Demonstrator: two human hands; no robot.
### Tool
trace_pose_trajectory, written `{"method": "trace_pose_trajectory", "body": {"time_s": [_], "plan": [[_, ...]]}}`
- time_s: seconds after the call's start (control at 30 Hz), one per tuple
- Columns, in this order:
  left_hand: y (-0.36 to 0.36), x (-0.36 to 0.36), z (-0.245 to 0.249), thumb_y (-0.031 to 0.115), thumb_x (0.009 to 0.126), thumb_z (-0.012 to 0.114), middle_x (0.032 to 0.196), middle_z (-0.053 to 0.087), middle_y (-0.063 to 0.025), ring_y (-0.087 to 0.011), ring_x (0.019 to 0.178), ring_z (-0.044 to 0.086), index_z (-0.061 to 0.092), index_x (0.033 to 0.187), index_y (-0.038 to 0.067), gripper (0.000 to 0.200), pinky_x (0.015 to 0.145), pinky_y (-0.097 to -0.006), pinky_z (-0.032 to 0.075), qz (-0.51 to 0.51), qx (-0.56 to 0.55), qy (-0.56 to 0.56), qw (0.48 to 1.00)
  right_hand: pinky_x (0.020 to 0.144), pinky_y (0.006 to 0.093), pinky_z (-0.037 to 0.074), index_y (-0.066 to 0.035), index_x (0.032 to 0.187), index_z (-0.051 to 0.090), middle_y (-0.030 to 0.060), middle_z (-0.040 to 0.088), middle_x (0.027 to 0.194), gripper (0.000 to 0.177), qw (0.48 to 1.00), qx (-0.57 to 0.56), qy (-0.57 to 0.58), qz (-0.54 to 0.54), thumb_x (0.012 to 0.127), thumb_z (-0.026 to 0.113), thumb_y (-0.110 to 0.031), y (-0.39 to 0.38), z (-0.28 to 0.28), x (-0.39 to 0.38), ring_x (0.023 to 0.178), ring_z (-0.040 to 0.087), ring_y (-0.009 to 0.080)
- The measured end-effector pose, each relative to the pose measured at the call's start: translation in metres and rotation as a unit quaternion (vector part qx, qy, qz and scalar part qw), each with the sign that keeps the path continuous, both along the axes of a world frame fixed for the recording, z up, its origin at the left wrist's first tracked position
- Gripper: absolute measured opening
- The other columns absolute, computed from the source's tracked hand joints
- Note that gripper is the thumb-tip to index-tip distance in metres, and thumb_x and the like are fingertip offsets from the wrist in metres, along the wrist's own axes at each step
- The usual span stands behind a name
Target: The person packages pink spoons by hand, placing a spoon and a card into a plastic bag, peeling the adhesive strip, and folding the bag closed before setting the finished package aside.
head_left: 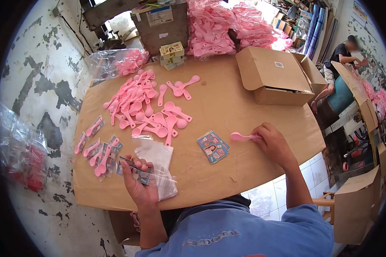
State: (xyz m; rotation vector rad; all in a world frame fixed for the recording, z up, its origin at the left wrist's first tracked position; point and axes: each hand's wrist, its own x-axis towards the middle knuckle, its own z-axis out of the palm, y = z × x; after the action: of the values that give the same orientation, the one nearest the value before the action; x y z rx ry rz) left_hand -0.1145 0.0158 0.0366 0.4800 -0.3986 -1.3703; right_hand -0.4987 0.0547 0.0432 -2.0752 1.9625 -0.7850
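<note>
A pink measuring spoon (pixel 240 136) is held by its handle end in the closed fingers of my right hand (pixel 275 144), its bowl pointing left. Just left of it lies a small stack of blue printed cards (pixel 213 150). My left hand (pixel 140 189), palm up with curled fingers, holds a blue printed card (pixel 142 176); clear plastic seems to be around it, though fingers hide part. Under and beside that hand are flat clear plastic bags (pixel 161 160). Further left, several pink spoons lie with cards in clear bags (pixel 102 162). Beyond the bags spreads a large heap of loose pink spoons (pixel 135 98).
The brown-covered table (pixel 201 188) holds a cardboard box (pixel 274 77) at back right. Small yellow boxes (pixel 172 51) and big bags of pink spoons (pixel 212 30) stand at the back. Another person (pixel 343 55) sits at far right. A plastic chair (pixel 324 204) is near the front right.
</note>
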Motion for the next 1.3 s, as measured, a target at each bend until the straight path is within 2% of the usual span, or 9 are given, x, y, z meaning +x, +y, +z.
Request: {"method": "trace_pose_trajectory", "body": {"time_s": [0.13,0.23,0.33,0.47,0.73,0.83,1.03,1.13,1.3], "plan": [[0.005,0.003,-0.016,0.032,0.106,0.060,0.088,0.059,-0.0032,-0.0132,0.081,0.057,0.060,0.122,0.008,0.029,0.086,-0.0331,0.053,-0.028,-0.033,0.035,0.998,0.077,0.0372,0.052,-0.002,0.101,0.067,0.0116,0.065,0.093,0.013,0.997,0.000,-0.057,-0.048,0.092,0.070,-0.011,0.012,-0.003,0.002,0.084,0.064,0.0269],[0.009,0.002,-0.020,0.030,0.105,0.063,0.089,0.058,-0.0041,-0.0150,0.083,0.056,0.060,0.122,0.005,0.030,0.086,-0.0336,0.053,-0.026,-0.035,0.071,0.997,0.071,0.0299,0.050,-0.001,0.106,0.067,0.0078,0.067,0.088,0.012,0.984,-0.022,-0.133,-0.115,0.096,0.067,-0.007,0.019,-0.011,0.011,0.075,0.063,0.0168],[0.009,0.000,-0.015,0.030,0.103,0.065,0.099,0.063,-0.0082,-0.0190,0.092,0.060,0.060,0.125,0.004,0.034,0.098,-0.0388,0.052,0.026,0.012,0.069,0.997,0.066,0.0247,0.048,0.000,0.113,0.066,0.0053,0.070,0.091,0.015,0.914,-0.060,-0.385,-0.114,0.099,0.065,-0.006,0.024,-0.024,0.043,0.075,0.059,0.0075],[-0.004,0.013,-0.015,0.034,0.105,0.062,0.110,0.068,-0.0131,-0.0228,0.102,0.066,0.056,0.127,0.006,0.037,0.105,-0.0463,0.052,0.088,-0.003,0.035,0.996,0.064,0.0224,0.048,0.000,0.119,0.066,0.0051,0.072,0.091,0.021,0.874,0.072,-0.479,0.021,0.099,0.068,-0.004,0.037,-0.025,0.100,0.076,0.061,0.0059],[0.000,0.000,-0.018,0.038,0.106,0.059,0.108,0.067,-0.0132,-0.0226,0.098,0.068,0.053,0.129,0.005,0.041,0.103,-0.0460,0.054,0.064,-0.061,0.019,0.996,0.070,0.0233,0.051,0.002,0.116,0.072,0.0030,0.073,0.090,0.023,0.871,0.204,-0.428,0.127,0.095,0.074,-0.008,0.023,-0.017,0.155,0.079,0.064,0.0075],[0.004,-0.010,-0.019,0.042,0.106,0.057,0.108,0.066,-0.0110,-0.0203,0.096,0.068,0.053,0.132,0.007,0.044,0.105,-0.0443,0.053,0.040,-0.072,-0.021,0.996,0.075,0.0242,0.053,0.003,0.119,0.071,0.0049,0.074,0.096,0.024,0.827,0.233,-0.487,0.157,0.097,0.071,-0.005,0.018,-0.013,0.162,0.085,0.066,0.0092],[0.007,-0.020,-0.025,0.045,0.105,0.056,0.105,0.064,-0.0089,-0.0193,0.094,0.067,0.051,0.134,0.008,0.047,0.102,-0.0426,0.054,-0.020,-0.046,0.002,0.999,0.083,0.0264,0.055,0.005,0.120,0.066,0.0070,0.071,0.106,0.024,0.758,0.168,-0.603,0.185,0.097,0.070,-0.001,0.013,-0.029,0.172,0.091,0.066,0.0095],[0.011,-0.029,-0.023,0.045,0.106,0.056,0.103,0.063,-0.0078,-0.0178,0.092,0.066,0.051,0.134,0.008,0.047,0.099,-0.0400,0.056,-0.066,-0.025,0.030,0.997,0.077,0.0256,0.054,0.002,0.116,0.064,0.0046,0.069,0.100,0.024,0.754,0.136,-0.627,0.140,0.095,0.074,-0.004,0.013,-0.028,0.190,0.086,0.063,0.0088],[0.020,-0.042,-0.017,0.042,0.107,0.053,0.101,0.064,-0.0066,-0.0175,0.089,0.067,0.052,0.134,0.009,0.043,0.094,-0.0372,0.059,-0.131,-0.003,0.070,0.989,0.069,0.0250,0.048,-0.002,0.120,0.061,0.0026,0.065,0.099,0.036,0.818,0.021,-0.562,0.120,0.089,0.079,-0.007,0.007,-0.053,0.205,0.081,0.056,0.0098]]}}
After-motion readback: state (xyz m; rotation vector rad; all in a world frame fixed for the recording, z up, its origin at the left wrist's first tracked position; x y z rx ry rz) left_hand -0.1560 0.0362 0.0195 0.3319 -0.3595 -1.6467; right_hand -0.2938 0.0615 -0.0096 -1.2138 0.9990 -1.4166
